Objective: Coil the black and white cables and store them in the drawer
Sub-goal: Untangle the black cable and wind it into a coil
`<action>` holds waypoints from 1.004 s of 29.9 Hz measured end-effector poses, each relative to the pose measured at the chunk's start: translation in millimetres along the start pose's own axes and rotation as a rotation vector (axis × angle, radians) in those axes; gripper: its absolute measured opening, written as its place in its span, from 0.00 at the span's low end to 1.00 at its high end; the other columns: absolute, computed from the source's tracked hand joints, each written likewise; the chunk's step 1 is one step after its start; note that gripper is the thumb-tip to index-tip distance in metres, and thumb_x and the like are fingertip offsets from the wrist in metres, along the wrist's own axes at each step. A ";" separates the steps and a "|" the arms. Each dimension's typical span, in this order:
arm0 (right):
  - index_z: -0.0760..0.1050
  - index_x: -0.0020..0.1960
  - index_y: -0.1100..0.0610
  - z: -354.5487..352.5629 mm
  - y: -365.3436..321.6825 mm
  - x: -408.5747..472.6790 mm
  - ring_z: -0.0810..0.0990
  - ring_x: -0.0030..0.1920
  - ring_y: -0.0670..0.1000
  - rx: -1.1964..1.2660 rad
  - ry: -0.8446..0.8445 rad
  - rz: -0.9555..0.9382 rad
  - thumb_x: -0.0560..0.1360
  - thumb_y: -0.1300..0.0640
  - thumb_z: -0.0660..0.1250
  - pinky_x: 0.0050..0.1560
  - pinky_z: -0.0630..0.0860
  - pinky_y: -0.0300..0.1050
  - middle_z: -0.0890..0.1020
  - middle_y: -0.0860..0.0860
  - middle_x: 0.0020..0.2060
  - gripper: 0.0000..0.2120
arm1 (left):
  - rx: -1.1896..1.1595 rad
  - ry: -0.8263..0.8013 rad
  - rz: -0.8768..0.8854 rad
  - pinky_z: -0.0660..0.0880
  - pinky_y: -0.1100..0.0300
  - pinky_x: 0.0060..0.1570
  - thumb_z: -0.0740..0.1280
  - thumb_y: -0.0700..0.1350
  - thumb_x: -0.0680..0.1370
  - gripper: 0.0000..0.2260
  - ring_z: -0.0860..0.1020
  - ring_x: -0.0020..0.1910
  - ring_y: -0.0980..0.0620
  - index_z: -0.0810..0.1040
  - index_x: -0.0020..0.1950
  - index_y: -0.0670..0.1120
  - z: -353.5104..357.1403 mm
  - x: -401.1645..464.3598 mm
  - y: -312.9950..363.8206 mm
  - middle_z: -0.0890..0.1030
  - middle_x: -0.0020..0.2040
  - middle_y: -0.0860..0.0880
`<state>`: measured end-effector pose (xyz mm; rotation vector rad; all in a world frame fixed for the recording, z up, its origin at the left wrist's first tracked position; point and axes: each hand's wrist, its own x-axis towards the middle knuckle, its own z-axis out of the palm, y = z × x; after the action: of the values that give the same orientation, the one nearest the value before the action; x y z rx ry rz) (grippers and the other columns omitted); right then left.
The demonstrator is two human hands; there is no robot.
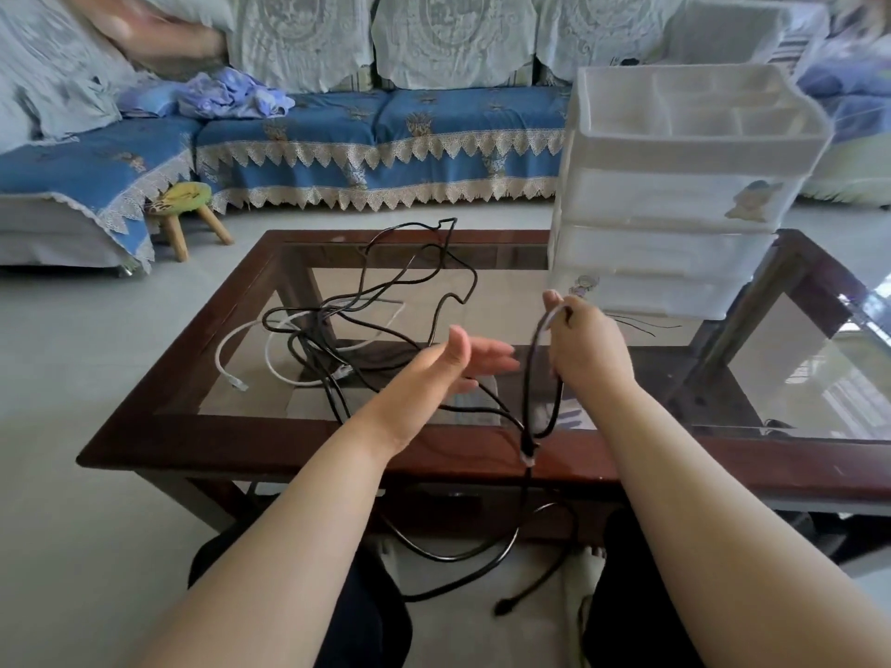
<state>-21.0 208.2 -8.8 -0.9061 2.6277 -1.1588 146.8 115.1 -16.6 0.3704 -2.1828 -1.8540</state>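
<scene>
A black cable point(414, 277) sprawls in loose tangles over the glass coffee table point(299, 438). Part of it hangs off the near edge down to the floor. My right hand point(586, 349) grips a loop of this black cable above the table, with the plug end dangling below it. My left hand point(453, 364) hovers just left of the loop, fingers straight, holding nothing. A white cable point(270, 366) lies on the glass at the left, under the black tangle. A white plastic drawer unit point(675, 195) stands on the table's far right; its drawers look shut.
A blue-covered sofa point(337, 137) with lace trim runs along the back, with crumpled cloth point(231, 94) on it. A small wooden stool point(185, 212) stands on the floor left of the table. My knees sit under the table's near edge.
</scene>
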 end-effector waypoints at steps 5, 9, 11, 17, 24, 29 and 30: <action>0.72 0.56 0.58 16.1 -3.8 -0.4 0.79 0.47 0.62 -0.338 0.021 0.010 0.82 0.43 0.49 0.39 0.67 0.47 0.81 0.59 0.47 0.21 | -0.188 -0.159 0.043 0.76 0.51 0.58 0.65 0.62 0.75 0.24 0.81 0.47 0.49 0.77 0.58 0.42 20.2 -3.1 3.8 0.81 0.42 0.48; 0.73 0.54 0.57 16.4 -10.1 0.0 0.79 0.38 0.49 0.076 -0.160 -0.003 0.77 0.46 0.65 0.35 0.70 0.40 0.76 0.48 0.37 0.15 | -0.716 0.238 0.016 0.62 0.65 0.22 0.57 0.51 0.82 0.15 0.61 0.22 0.57 0.74 0.40 0.44 11.2 4.5 12.8 0.64 0.26 0.52; 0.75 0.57 0.57 5.1 -16.8 -5.7 0.74 0.26 0.42 0.535 -0.486 0.063 0.76 0.55 0.68 0.25 0.69 0.34 0.75 0.48 0.33 0.11 | -0.927 0.440 0.029 0.54 0.65 0.19 0.53 0.52 0.83 0.18 0.57 0.20 0.58 0.71 0.38 0.47 -14.4 8.8 12.2 0.63 0.24 0.54; 0.74 0.55 0.50 8.6 -11.6 -16.2 0.76 0.38 0.39 0.149 -0.604 -0.329 0.75 0.55 0.69 0.44 0.71 0.36 0.77 0.41 0.37 0.10 | -1.277 0.826 0.071 0.52 0.65 0.19 0.53 0.50 0.84 0.19 0.55 0.20 0.57 0.70 0.35 0.47 -68.6 -2.7 8.2 0.60 0.24 0.54; 0.79 0.59 0.54 21.7 -21.9 -26.0 0.80 0.37 0.54 -0.155 0.072 -0.918 0.78 0.49 0.58 0.41 0.70 0.41 0.84 0.49 0.45 0.16 | -1.143 0.923 0.084 0.55 0.65 0.22 0.51 0.52 0.84 0.18 0.56 0.21 0.57 0.73 0.41 0.47 -72.5 -1.2 3.9 0.61 0.24 0.54; 0.62 0.74 0.54 22.1 -27.7 -37.7 0.75 0.28 0.56 -0.176 0.058 -0.748 0.81 0.51 0.57 0.28 0.66 0.43 0.79 0.49 0.33 0.22 | -0.983 0.860 0.056 0.58 0.65 0.22 0.53 0.54 0.84 0.18 0.57 0.22 0.57 0.76 0.45 0.47 -74.8 2.6 2.9 0.61 0.24 0.55; 0.65 0.72 0.54 19.9 -26.5 -34.7 0.75 0.28 0.55 -0.164 0.122 -0.749 0.81 0.54 0.58 0.31 0.66 0.43 0.79 0.48 0.32 0.20 | -0.955 0.817 0.047 0.58 0.65 0.22 0.53 0.54 0.84 0.19 0.57 0.22 0.57 0.77 0.45 0.47 -72.8 3.1 2.7 0.60 0.23 0.55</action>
<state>26.5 201.5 -8.0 -2.0227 2.5558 -1.1457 169.4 47.2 -2.5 0.6731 -0.6804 -1.9660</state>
